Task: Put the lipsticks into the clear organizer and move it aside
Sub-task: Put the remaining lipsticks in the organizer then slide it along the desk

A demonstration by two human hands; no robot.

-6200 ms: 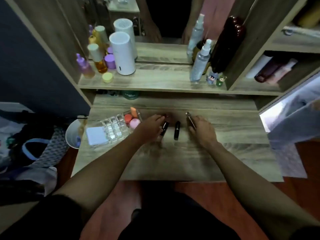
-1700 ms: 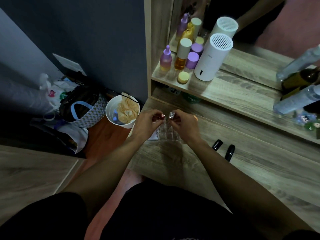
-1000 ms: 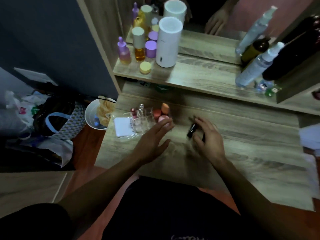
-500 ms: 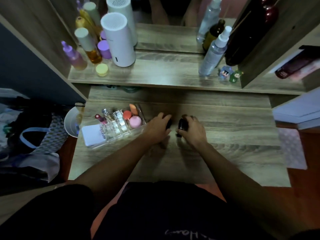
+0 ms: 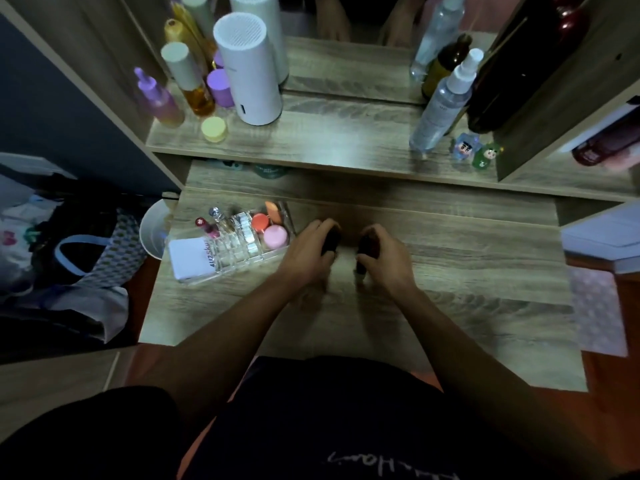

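The clear organizer [image 5: 239, 249] sits on the left of the wooden desk. Two lipsticks stand in its slots: a red-capped one [image 5: 205, 227] and a silver-capped one [image 5: 217, 216]. Pink and orange sponges [image 5: 273, 233] fill its right compartment. My left hand [image 5: 308, 252] is closed around a black lipstick [image 5: 330, 241] just right of the organizer. A second black lipstick [image 5: 364, 252] is gripped by my right hand [image 5: 384, 259]. Both hands are low over the desk, a few centimetres apart.
A white card [image 5: 189, 258] lies at the organizer's left end. The shelf behind holds bottles [image 5: 187, 81], a white cylinder [image 5: 251, 69], a spray bottle [image 5: 441, 103] and small figurines [image 5: 476, 152]. A white bin [image 5: 152, 230] and bags stand left of the desk.
Two lipsticks went into the organizer's slots. Both hands then came back to the desk's middle and each closed on a black lipstick; since half a second ago they have barely moved.
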